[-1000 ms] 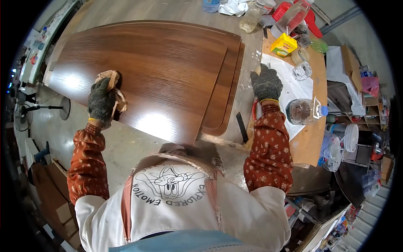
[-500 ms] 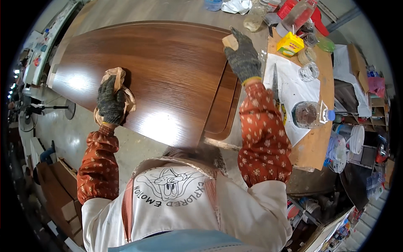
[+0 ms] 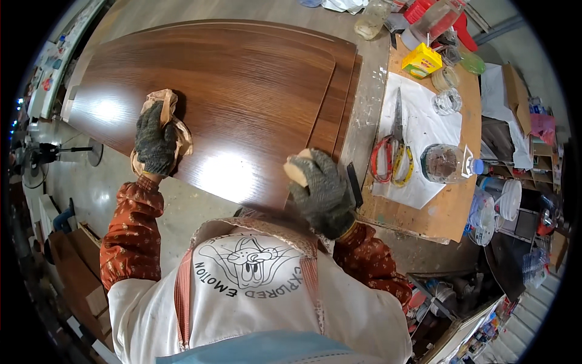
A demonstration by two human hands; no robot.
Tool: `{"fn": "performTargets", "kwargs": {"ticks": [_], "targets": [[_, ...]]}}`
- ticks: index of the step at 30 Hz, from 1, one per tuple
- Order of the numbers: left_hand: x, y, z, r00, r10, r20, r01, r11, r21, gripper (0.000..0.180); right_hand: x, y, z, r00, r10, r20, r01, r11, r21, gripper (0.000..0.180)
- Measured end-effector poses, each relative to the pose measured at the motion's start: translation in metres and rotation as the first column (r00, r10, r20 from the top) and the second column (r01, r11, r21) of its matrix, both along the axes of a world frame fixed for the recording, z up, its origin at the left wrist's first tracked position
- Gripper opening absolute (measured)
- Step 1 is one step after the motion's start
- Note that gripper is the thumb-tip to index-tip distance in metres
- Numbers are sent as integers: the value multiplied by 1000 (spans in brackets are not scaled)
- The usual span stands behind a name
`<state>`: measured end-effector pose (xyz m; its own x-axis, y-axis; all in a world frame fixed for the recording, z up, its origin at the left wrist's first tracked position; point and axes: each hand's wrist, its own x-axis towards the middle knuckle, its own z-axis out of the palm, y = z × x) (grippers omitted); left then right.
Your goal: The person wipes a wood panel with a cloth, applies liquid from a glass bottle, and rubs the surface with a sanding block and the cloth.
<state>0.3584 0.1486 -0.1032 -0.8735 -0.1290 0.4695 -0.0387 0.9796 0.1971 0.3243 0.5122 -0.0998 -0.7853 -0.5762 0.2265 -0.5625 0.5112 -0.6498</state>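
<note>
We note right hand point(image 3: 321, 193), gripping pale block point(image 3: 297, 171), shifted down brown panel point(image 3: 236, 91) (upper centre) to lower-centre corner; edge pass apparently there. Left hand point(image 3: 155, 137) atop cloth point(image 3: 182, 138), centre-left; grip cannot be told.

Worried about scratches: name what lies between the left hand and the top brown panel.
In the head view, a crumpled tan cloth lies between the left hand and the panel.
</note>
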Motion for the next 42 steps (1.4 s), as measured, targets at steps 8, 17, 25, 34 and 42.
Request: {"fn": "performTargets", "kwargs": {"ticks": [8, 17, 25, 34, 42], "targets": [[2, -3, -5, 999, -13, 50, 16, 998, -61, 44, -150, -6, -25, 927, -123, -355, 126, 992, -14, 22], [-3, 3, 4, 997, -19, 71, 25, 997, -79, 44, -167, -6, -33, 855, -94, -511, 66, 995, -72, 23], [0, 6, -1, 990, -133, 34, 133, 991, -6, 44, 83, 3, -16, 990, 21, -140, -24, 999, -22, 23], [-18, 5, -16, 899, -426, -104, 421, 904, -66, 48, -33, 9, -31, 859, -469, -204, 461, 883, -90, 21], [-18, -13, -47, 958, -281, -53, 281, 960, -16, 35, 161, -11, -71, 891, -443, -97, 411, 879, -243, 39]]}}
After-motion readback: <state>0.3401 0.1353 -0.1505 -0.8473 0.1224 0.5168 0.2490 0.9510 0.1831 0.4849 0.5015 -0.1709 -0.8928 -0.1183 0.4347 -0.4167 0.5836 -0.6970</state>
